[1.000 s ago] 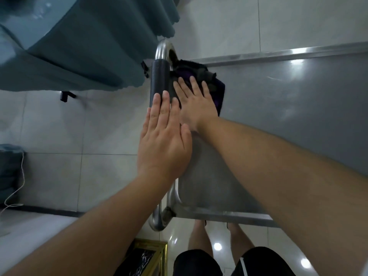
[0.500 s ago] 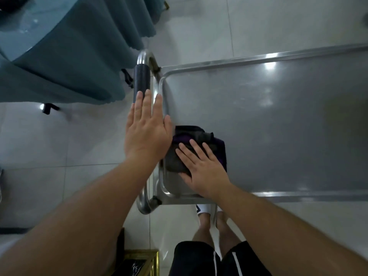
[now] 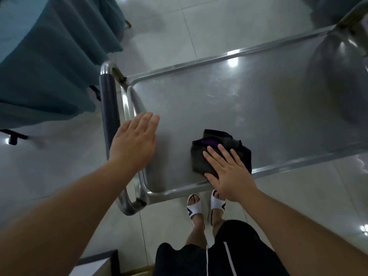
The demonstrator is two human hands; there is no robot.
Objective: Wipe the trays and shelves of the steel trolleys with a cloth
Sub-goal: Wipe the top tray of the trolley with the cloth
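Presently the top tray of the steel trolley is being wiped, and the step in hand is judged to be a pass along the tray's near edge, close to its left corner. The cloth is pressed flat against the steel by the right hand, whose fingers are laid out straight on top of the fabric rather than curled round it; the heel of the palm overlaps the near rim. The left hand is held flat and empty, fingers straight and together, above the tray's left rim beside the dark-sleeved push handle; whether it is touching the metal cannot be told.

For the next move, steady downward pressure is called for while the cloth is swept across the wide stretch of tray that reaches away to the right and towards the far rim. The lower shelves are not seen and are presumably still to be done.

The cloth is seen as a dark, crumpled wad, grey-brown with a purple patch showing at its folds, lying on the tray just inside the near rim. The tray surface appears dull grey with faint streaks and bright reflections of ceiling lights.
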